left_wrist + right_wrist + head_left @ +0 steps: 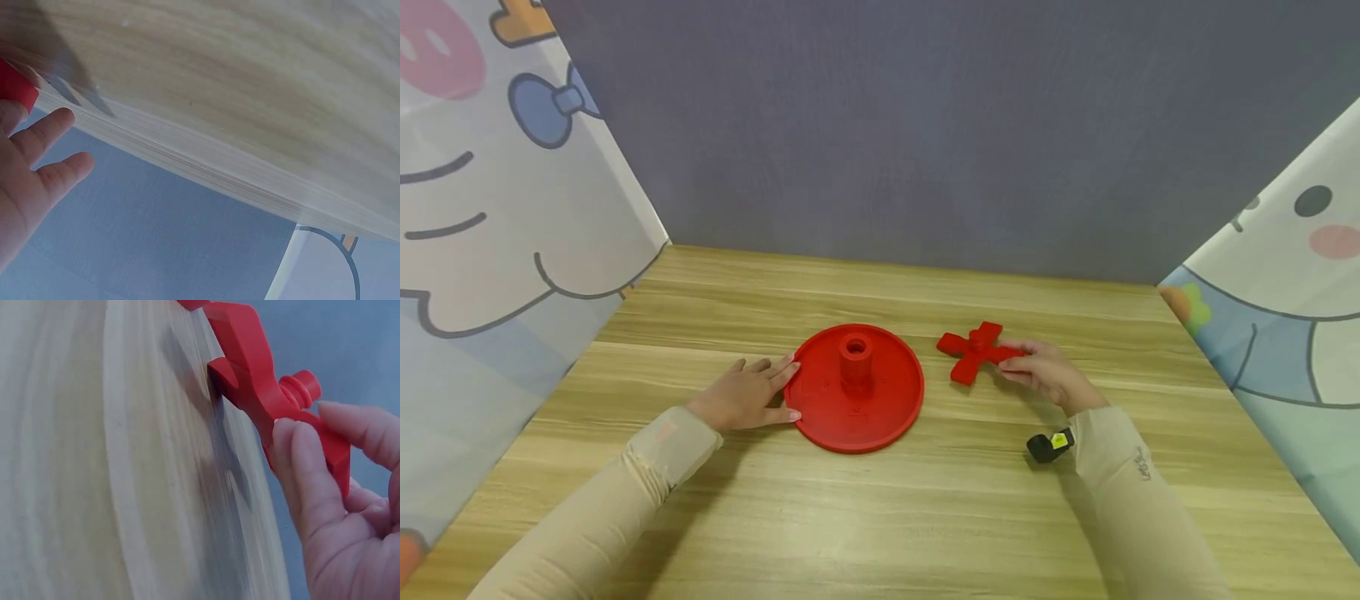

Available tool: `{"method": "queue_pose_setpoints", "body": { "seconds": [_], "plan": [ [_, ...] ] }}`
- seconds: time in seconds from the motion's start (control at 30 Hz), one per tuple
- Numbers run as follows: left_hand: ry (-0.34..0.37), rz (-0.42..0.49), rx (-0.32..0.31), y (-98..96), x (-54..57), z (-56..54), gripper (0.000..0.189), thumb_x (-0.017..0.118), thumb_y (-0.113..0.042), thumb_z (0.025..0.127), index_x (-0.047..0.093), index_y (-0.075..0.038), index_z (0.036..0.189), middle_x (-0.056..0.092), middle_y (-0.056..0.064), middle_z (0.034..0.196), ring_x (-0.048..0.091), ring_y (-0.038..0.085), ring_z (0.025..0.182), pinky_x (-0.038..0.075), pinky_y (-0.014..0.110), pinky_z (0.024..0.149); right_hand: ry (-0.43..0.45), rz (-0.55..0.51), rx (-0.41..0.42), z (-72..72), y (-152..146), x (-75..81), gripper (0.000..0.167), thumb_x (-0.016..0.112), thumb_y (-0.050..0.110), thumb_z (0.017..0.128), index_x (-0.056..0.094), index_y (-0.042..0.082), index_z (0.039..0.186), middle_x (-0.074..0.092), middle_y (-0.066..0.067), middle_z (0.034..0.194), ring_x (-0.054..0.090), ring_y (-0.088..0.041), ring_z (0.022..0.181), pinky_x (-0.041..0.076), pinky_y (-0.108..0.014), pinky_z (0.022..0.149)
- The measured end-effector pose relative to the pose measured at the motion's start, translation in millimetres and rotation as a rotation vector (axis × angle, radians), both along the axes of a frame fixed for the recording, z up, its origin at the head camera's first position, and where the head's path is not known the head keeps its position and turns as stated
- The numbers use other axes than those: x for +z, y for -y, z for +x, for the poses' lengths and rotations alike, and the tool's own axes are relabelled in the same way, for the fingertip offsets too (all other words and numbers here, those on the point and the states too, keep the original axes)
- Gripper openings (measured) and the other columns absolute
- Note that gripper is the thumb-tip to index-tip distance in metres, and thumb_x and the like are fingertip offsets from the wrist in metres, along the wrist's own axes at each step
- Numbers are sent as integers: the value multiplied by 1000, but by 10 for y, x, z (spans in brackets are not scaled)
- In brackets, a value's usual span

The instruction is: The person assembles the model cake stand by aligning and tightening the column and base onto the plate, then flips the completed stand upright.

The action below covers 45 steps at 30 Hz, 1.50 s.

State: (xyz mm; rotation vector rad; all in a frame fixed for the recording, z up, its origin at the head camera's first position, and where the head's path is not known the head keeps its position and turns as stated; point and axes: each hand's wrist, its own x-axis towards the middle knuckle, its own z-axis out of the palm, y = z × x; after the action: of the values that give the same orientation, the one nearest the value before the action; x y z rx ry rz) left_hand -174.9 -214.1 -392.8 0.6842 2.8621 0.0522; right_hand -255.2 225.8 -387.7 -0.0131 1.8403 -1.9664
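A round red plate with a raised rim lies on the table, a hollow red post standing at its middle. My left hand touches its left rim with spread, fairly straight fingers; in the left wrist view only a corner of the red plate shows beside that hand. To the right, my right hand pinches one arm of a red cross-shaped piece between thumb and fingers. A short threaded stub sticks up from the cross's centre in the right wrist view, and its shadow falls on the wood.
The wood-grain table ends at a grey upright panel at the back. Cartoon-printed cloths hang on both sides. A small black device with a yellow label sits at my right wrist.
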Motion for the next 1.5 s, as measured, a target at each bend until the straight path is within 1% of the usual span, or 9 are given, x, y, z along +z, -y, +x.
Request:
{"method": "queue_pose_setpoints", "body": {
  "seconds": [0.33, 0.77, 0.93, 1.0, 1.1, 1.2, 1.3, 1.4, 1.5],
  "plan": [
    [6, -3, 1, -1, 17, -6, 80, 54, -55, 91, 35, 0, 147, 29, 16, 153, 38, 46, 129, 28, 67, 102, 17, 8, -13, 56, -44, -3, 61, 51, -12, 92, 18, -17, 142, 67, -4, 82, 69, -12, 69, 56, -21, 65],
    [0, -1, 0, -2, 20, 4, 80, 54, -54, 91, 35, 0, 146, 30, 17, 153, 39, 46, 129, 28, 67, 102, -26, -58, -84, 168, -27, 24, 61, 54, -13, 89, 24, -17, 142, 64, -3, 89, 70, -14, 75, 55, -21, 69],
    [-9, -6, -6, 3, 23, -3, 80, 54, -55, 91, 36, 0, 146, 30, 17, 153, 39, 46, 129, 28, 67, 101, -65, -184, -159, 229, 41, 42, 33, 53, -16, 89, 56, 0, 117, 67, -5, 85, 70, -16, 76, 55, -22, 72],
    [-5, -5, -5, 3, 27, -3, 81, 54, -55, 91, 35, 0, 147, 29, 16, 153, 39, 46, 129, 28, 67, 101, -93, -225, -187, 249, 81, 50, 29, 52, -17, 89, 59, 7, 104, 68, -6, 85, 70, -16, 76, 55, -24, 74],
    [1, -3, 1, 3, 32, 0, 81, 54, -56, 91, 35, 0, 147, 29, 16, 153, 38, 46, 129, 28, 67, 102, -141, -253, -253, 276, 149, 71, 32, 52, -19, 87, 62, 9, 97, 68, -6, 82, 70, -15, 73, 56, -25, 74],
    [-4, -5, 4, 7, 31, 5, 81, 54, -55, 90, 35, -1, 147, 30, 16, 153, 39, 46, 129, 28, 67, 101, -194, -223, -334, 294, 211, 96, 31, 54, -21, 84, 62, 5, 99, 68, -4, 81, 69, -12, 71, 56, -24, 71],
    [-15, -6, 1, 8, 25, 8, 80, 54, -55, 90, 36, -1, 146, 31, 16, 153, 39, 46, 129, 28, 67, 101, -239, -139, -400, 310, 258, 121, 35, 57, -19, 83, 58, -4, 115, 67, 0, 78, 68, -9, 70, 55, -20, 69],
    [-17, -5, -4, 6, 20, 10, 80, 54, -56, 90, 36, -1, 146, 31, 16, 153, 39, 46, 128, 28, 67, 101, -285, -43, -421, 321, 302, 137, 48, 60, -17, 83, 46, -15, 129, 67, 4, 78, 67, -6, 70, 55, -19, 70],
    [-15, 0, -2, 4, 17, 12, 81, 55, -55, 90, 36, 0, 146, 31, 16, 153, 39, 46, 128, 28, 67, 101, -327, 37, -416, 326, 358, 144, 52, 62, -15, 83, 43, -19, 132, 67, 8, 77, 66, -4, 70, 54, -18, 70]
  ]
}}
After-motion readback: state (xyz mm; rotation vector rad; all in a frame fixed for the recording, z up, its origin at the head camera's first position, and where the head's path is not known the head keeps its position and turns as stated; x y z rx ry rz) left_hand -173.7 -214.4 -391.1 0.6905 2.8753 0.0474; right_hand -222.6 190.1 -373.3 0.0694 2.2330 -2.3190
